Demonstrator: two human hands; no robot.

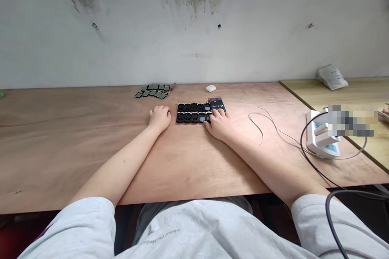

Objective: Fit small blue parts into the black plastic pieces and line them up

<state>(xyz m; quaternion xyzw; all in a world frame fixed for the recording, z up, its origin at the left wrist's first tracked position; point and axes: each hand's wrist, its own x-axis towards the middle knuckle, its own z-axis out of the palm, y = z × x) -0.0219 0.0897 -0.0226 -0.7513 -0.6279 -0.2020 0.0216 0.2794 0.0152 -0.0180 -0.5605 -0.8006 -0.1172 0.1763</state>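
Note:
Two rows of small black plastic frames (pixel 187 117) lie side by side on the wooden table. Some frames toward the right end have a grey-blue panel (pixel 202 119) in them. My right hand (pixel 221 125) is at the right end of the near row, thumb and index finger closed on the last frame and partly covering it. Just beyond its fingers is a dark screen (pixel 216 104) showing a timer. My left hand (pixel 160 117) rests on the table left of the rows, fingers curled in; nothing shows in it.
Several small boards with grey-green screens (pixel 152 90) lie at the back, beside a screwdriver-like tool (pixel 173 87). A white case (pixel 210 88) sits near the wall. On the right are a power strip (pixel 322 134), cables (pixel 275 129) and a plastic bag (pixel 332 77). Part of another person's hand shows at far right.

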